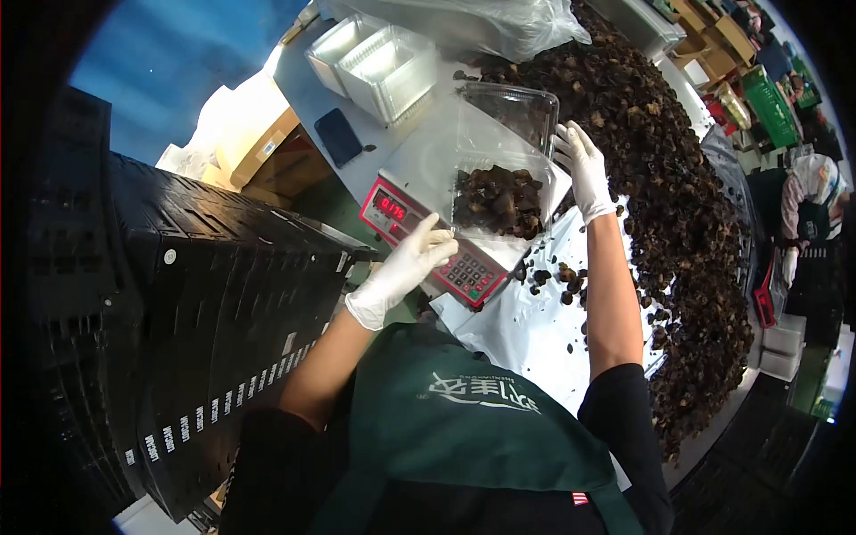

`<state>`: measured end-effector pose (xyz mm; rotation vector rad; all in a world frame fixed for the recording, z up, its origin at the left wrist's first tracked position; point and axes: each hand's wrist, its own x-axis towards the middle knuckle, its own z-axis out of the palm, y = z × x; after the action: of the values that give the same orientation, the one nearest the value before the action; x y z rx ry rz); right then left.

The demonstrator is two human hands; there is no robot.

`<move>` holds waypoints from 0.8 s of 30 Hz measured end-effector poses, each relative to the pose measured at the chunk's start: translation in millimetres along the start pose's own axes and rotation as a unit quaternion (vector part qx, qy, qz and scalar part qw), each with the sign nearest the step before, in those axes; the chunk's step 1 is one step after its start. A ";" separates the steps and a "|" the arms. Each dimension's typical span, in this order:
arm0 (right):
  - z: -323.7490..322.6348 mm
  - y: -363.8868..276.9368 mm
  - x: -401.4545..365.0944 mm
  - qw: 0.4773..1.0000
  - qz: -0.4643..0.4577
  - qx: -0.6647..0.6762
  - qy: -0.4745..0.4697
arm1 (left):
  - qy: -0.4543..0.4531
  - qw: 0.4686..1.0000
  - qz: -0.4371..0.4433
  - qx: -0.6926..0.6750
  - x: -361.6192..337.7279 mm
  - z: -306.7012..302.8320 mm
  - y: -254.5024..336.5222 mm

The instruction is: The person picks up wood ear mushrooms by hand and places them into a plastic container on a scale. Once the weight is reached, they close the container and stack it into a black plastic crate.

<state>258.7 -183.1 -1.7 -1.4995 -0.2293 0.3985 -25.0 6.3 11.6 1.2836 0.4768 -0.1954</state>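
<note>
A red digital scale (437,241) with a lit display stands on the table. On its plate rests an open clear plastic box (456,201) with dark brown, wrinkled pieces (501,201) in it; its raised lid (513,111) leans away at the back. My left hand (408,266), in a white glove, lies over the scale's front panel beside the keypad, fingers stretched out and holding nothing. At the right edge of the lid is my right hand (584,169), also gloved, fingertips at the plastic; whether they pinch it cannot be made out.
A large heap of dark pieces (687,259) covers the table's right side. Stacked clear boxes (388,76), a phone (339,138) and a plastic bag (481,22) lie at the back. Black crates (196,294) stand left. A person (811,201) is at far right.
</note>
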 end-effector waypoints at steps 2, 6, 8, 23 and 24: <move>1.8 -15.5 -21.4 0.998 -0.027 -0.046 -0.035 | -0.004 1.000 0.008 0.030 1.3 5.9 -0.8; -5.3 -31.5 -67.0 0.988 -0.053 -0.134 -0.050 | 0.013 0.996 -0.009 -0.089 -6.0 11.8 8.3; -10.7 -24.3 -89.9 0.988 -0.041 -0.141 -0.045 | 0.010 0.993 -0.015 -0.116 -5.8 9.5 8.8; -13.1 41.3 -148.5 0.982 0.189 0.014 0.016 | 0.099 0.987 -0.031 -0.126 46.7 1.6 -17.4; -17.3 41.7 -148.4 0.988 0.146 -0.041 -0.007 | 0.060 0.996 0.052 -0.029 44.3 1.5 -22.4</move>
<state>125.0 -256.3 -30.0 -1.6174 -0.0357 0.6397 5.7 3.9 -27.4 1.2648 0.5136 -0.0166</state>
